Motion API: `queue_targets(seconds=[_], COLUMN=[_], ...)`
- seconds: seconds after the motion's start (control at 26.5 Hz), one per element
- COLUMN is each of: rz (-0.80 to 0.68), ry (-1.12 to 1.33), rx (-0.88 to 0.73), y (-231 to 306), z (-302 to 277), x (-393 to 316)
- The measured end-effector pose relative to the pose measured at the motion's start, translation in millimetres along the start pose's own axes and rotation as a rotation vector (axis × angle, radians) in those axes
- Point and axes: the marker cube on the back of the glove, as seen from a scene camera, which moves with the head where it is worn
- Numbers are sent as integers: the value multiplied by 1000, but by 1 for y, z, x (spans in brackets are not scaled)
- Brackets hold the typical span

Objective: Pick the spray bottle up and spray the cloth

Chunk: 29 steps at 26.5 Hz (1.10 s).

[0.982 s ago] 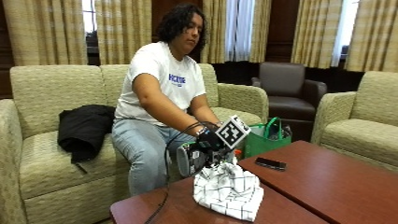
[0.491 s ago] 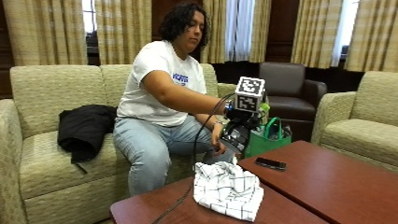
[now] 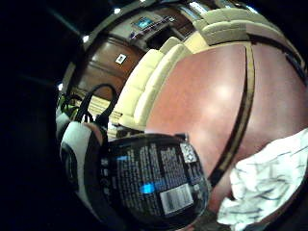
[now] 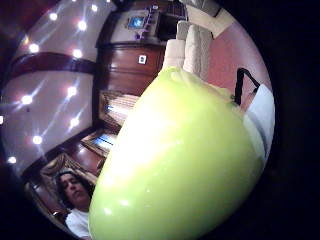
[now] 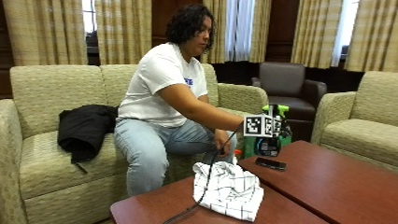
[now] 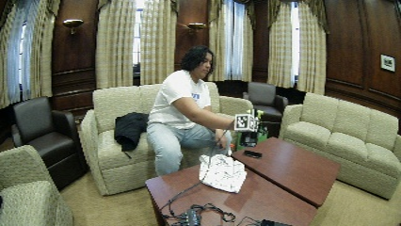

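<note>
On the left of the outside view lies a black jacket on the sofa, well away from the grip. The person sits beside it, arm stretched toward the table.

The checked cloth lies crumpled on the near table edge, below the grip and back toward the person. Half a second ago the gloved hand was raised near the cloth; a second ago it was low beside it. Now the right hand has reached further out, to the spray bottle standing beyond the table edge.

The palm views show the bottle's green body and dark label filling the frame, close against the palm, but I cannot tell whether the fingers have closed round it. A phone lies on the table just below the grip.

My reading: the reach is done and the pickup is under way; lifting the bottle and aiming it back at the cloth remain.
</note>
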Motion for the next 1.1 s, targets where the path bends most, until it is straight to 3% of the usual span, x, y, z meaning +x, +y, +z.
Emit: queue_targets(seconds=[0.38, 1.1], rz=[56, -45], ry=[-3, -6], rx=[27, 86], y=[24, 39], z=[57, 67], x=[74, 86])
